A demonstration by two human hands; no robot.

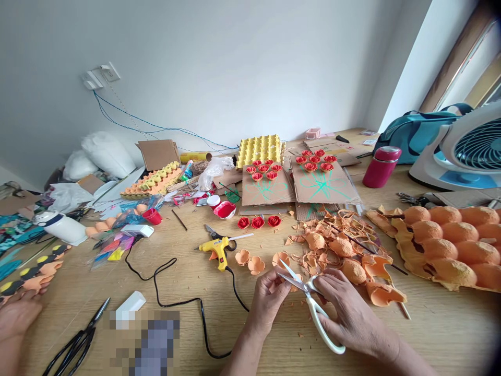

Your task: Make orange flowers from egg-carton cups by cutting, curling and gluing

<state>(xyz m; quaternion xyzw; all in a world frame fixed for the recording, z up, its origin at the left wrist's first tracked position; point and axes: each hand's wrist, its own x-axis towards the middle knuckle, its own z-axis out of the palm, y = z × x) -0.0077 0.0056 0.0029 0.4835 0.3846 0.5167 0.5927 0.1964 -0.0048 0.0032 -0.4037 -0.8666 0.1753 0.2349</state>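
My right hand [348, 308] grips white-handled scissors [323, 324], their blades parted and pointing left. At the blade tips my left hand [268, 300] is closed in a pinch; what it holds is mostly hidden. An orange egg-carton cup [296, 282] shows just behind the blades. Petal-shaped orange cups [256, 265] lie beyond my left hand, near a yellow glue gun [216, 247] resting by dark scissors [211, 231]. Orange carton scraps [313, 258] are heaped beyond my right hand. Three red paper roses [258, 222] sit in a row farther back.
Cardboard sheets [266, 193] carry red roses and green drawn stems. An orange egg tray [450, 240], magenta flask [381, 167] and fan [462, 151] stand right. Black scissors [80, 337] and a glue-gun cord [201, 308] lie left, where another person's hand [19, 316] touches carton pieces.
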